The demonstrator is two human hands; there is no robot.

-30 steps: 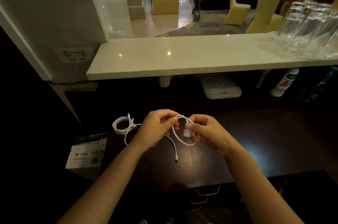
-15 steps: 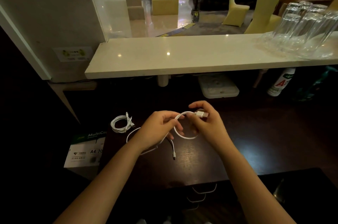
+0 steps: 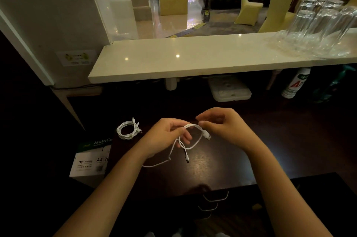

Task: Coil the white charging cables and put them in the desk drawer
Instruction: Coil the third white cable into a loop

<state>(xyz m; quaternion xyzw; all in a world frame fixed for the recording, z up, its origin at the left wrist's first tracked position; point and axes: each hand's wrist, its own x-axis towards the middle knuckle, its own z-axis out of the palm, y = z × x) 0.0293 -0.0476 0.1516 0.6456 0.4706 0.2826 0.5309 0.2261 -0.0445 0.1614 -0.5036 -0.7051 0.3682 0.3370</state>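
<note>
Both hands raised together, left hand (image 3: pixel 166 136) and right hand (image 3: pixel 224 126) fingers curled, pinching.

Desk layout, centre frame
Coiled cable (image 3: pixel 128 130) lies on the desk (image 3: pixel 222 163), left of both hands' cable (image 3: pixel 190 140); paper box (image 3: pixel 90 159) lower left.
</note>
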